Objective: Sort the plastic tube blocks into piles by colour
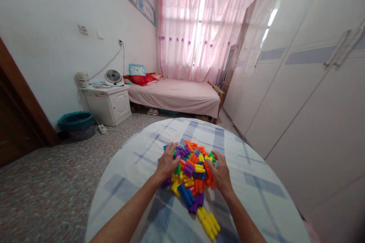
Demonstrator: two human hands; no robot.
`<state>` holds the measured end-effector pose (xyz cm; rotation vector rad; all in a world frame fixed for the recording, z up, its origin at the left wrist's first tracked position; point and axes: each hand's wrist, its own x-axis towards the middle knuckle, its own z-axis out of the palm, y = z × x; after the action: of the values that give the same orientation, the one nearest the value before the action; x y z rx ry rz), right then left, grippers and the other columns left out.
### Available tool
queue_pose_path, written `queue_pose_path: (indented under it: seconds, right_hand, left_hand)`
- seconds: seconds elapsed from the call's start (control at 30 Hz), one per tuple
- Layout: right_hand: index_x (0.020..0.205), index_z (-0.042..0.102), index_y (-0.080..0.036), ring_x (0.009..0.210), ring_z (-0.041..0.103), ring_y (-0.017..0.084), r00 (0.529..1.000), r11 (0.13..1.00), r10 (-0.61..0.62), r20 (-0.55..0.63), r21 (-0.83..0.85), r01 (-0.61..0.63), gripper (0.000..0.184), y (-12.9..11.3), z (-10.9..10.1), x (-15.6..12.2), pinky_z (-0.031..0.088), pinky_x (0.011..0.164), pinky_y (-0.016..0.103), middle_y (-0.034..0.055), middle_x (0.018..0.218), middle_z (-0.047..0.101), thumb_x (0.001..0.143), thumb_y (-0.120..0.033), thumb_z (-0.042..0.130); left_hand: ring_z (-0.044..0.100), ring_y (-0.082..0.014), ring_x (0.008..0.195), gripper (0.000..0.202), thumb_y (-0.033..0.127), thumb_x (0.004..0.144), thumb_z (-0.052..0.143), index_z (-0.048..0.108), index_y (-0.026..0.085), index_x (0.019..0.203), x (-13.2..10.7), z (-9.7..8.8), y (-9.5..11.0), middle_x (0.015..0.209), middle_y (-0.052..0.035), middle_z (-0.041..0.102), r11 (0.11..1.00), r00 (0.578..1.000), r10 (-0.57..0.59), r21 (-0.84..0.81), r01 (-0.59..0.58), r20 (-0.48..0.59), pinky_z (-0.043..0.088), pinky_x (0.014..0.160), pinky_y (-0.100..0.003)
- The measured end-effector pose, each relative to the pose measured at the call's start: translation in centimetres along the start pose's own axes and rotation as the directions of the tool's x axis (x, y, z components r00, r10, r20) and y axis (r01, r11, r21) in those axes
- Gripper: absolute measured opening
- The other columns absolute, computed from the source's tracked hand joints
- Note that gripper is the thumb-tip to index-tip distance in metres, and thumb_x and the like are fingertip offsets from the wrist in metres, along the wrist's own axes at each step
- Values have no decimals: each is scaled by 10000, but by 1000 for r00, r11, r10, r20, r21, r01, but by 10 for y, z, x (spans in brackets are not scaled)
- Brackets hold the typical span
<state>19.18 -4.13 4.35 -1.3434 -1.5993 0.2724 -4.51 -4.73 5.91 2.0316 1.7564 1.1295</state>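
Note:
A heap of plastic toy building pieces (188, 169) in orange, purple, yellow, blue and green lies on the cloth-covered table. My left hand (167, 162) rests against the heap's left side, fingers spread. On the opposite side, my right hand (219, 171) touches the pieces with its fingers apart and curved. Neither hand has a piece gripped that I can see. Toward me, a blue piece (185, 195), a purple piece (196, 203) and a yellow piece (208, 223) trail out from the heap.
The round table (125, 182) has a white and blue checked cloth. Beyond it stand a bed (176, 93) with pink bedding and a white nightstand (110, 102) bearing a fan (114, 77). A bin (76, 123) sits at left; a tall white wardrobe (285, 83) lines the right.

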Motion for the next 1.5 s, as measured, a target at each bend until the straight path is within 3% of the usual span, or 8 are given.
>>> queue_pose_path:
  seconds: [0.13, 0.33, 0.5, 0.77, 1.07, 1.27, 1.4, 1.5]
  right_hand:
    - [1127, 572, -136, 1122, 510, 284, 992, 984, 124, -16, -126, -125, 509, 53, -7, 8, 397, 966, 466, 159, 1171, 573, 809, -493, 394]
    - [955, 666, -257, 1143, 507, 318, 987, 973, 85, 137, -223, -53, 347, 87, 5, 12, 357, 977, 496, 97, 1203, 597, 771, -456, 449]
    - [1135, 614, -233, 1136, 539, 260, 962, 993, 111, 249, -3, -114, 451, 57, 24, 15, 387, 990, 429, 78, 1204, 610, 839, -488, 388]
    - [1192, 561, -221, 1051, 589, 240, 891, 818, 162, 423, 447, -362, 478, 16, 31, 24, 447, 933, 404, 59, 1179, 623, 796, -489, 554]
    - [1119, 613, -268, 1144, 529, 218, 890, 942, -112, 442, 333, -47, 320, -29, -4, 7, 400, 995, 359, 31, 1196, 606, 845, -396, 510]
    - [1197, 567, -225, 1206, 482, 225, 976, 1000, -17, 216, -6, 19, 435, 44, 1, 38, 341, 1054, 444, 62, 1266, 563, 886, -423, 337]
    - [1061, 630, -209, 1188, 497, 270, 960, 947, -114, 255, -265, 183, 359, 109, 21, 67, 340, 1038, 509, 94, 1227, 593, 816, -360, 415]
    - [991, 647, -176, 1211, 472, 301, 905, 889, -219, 366, -308, 340, 310, 129, 40, 84, 313, 1036, 541, 142, 1277, 553, 781, -298, 455]
  left_hand:
    - [368, -262, 1311, 473, 364, 871, 425, 488, 122, 1272, 2, 0, -51, 1375, -161, 440, 978, 990, -107, 171, 122, -90, 308, 1081, -420]
    - [305, -310, 1345, 486, 407, 887, 402, 472, 172, 1307, 7, 23, -85, 1394, -143, 443, 945, 982, -176, 290, 149, 68, 223, 1087, -530]
    - [430, -234, 1274, 417, 403, 888, 385, 574, 205, 1203, 20, 39, -66, 1356, -76, 504, 987, 985, -62, -138, 85, 159, 277, 1098, -423]
    - [541, -207, 1135, 419, 429, 867, 430, 633, 143, 1097, 30, 39, -7, 1182, -86, 627, 779, 986, -74, -610, 149, 147, 361, 1043, -355]
    - [585, -190, 1028, 341, 384, 895, 428, 666, 184, 1035, 6, -1, 25, 1100, -54, 660, 783, 960, 180, -621, -8, 214, 435, 942, -301]
    - [447, -197, 1243, 424, 377, 932, 288, 604, 194, 1147, 41, 14, -52, 1295, -68, 543, 975, 1000, 1, -221, -3, -9, 314, 1091, -395]
    - [329, -258, 1337, 408, 316, 913, 347, 540, 157, 1236, 71, 37, -98, 1349, -126, 497, 991, 996, 13, 133, -25, 89, 265, 1101, -486]
    - [299, -279, 1352, 387, 270, 909, 355, 539, 184, 1238, 90, 51, -101, 1355, -115, 496, 968, 975, 64, 224, -112, 211, 241, 1091, -524]
